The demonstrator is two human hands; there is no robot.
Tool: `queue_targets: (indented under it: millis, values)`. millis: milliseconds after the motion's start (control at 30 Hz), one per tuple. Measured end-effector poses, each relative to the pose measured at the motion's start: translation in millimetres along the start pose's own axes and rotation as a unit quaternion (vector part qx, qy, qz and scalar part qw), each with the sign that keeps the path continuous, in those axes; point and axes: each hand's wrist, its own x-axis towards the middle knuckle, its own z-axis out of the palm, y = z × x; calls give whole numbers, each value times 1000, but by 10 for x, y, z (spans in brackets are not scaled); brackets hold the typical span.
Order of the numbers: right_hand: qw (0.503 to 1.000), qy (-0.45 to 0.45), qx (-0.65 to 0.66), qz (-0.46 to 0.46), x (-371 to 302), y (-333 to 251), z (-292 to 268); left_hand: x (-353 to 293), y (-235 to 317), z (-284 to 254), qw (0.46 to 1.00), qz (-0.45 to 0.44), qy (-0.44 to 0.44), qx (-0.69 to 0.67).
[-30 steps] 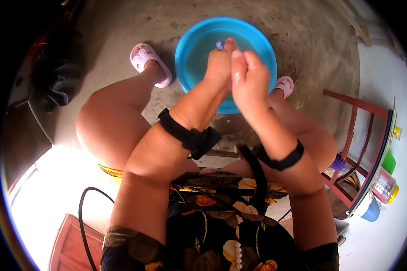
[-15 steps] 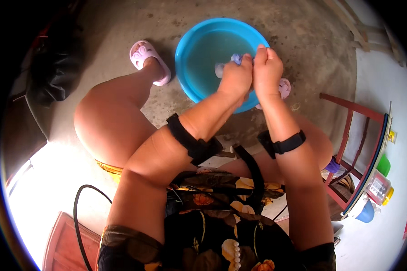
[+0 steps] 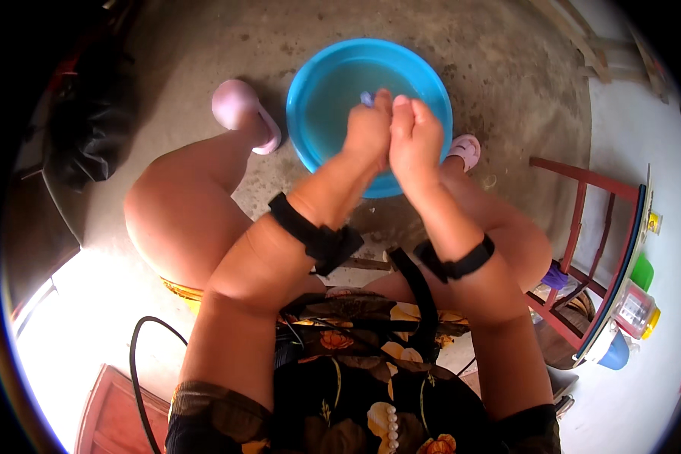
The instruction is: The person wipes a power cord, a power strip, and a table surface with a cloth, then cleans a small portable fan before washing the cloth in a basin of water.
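Over a round blue basin [image 3: 295, 98] of cloudy water, my two hands are pressed together side by side. My left hand [image 3: 367, 132] is closed, and a small bunched piece of bluish-purple cloth [image 3: 368, 98] sticks out past its fingers. My right hand [image 3: 418, 144] is closed against it, thumb side up. Whatever lies inside its fingers is hidden. Both hands are above the near right part of the basin, and the forearms cross its near rim.
The basin stands on a stained concrete floor [image 3: 507, 83] between my feet in pink clogs [image 3: 268, 136]. A red-framed rack [image 3: 575, 234] stands at the right, with a clear yellow-lidded jar [image 3: 634, 310] beside it. A black bag [image 3: 91, 144] is at the far left.
Both hands have moved left and slightly nearer, still pressed together. Less of the cloth shows now. My left foot has shifted, and more of the right clog shows.
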Motion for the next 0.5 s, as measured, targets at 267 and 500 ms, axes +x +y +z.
queue_targets:
  millis: [267,500]
  values:
    - [1000,-17,-13,-2,-135,-211,8,-17,115,-1,999,-21,8,48]
    - [997,32,-35,59,188,184,-152,-353,232,229,991,-52,14,119]
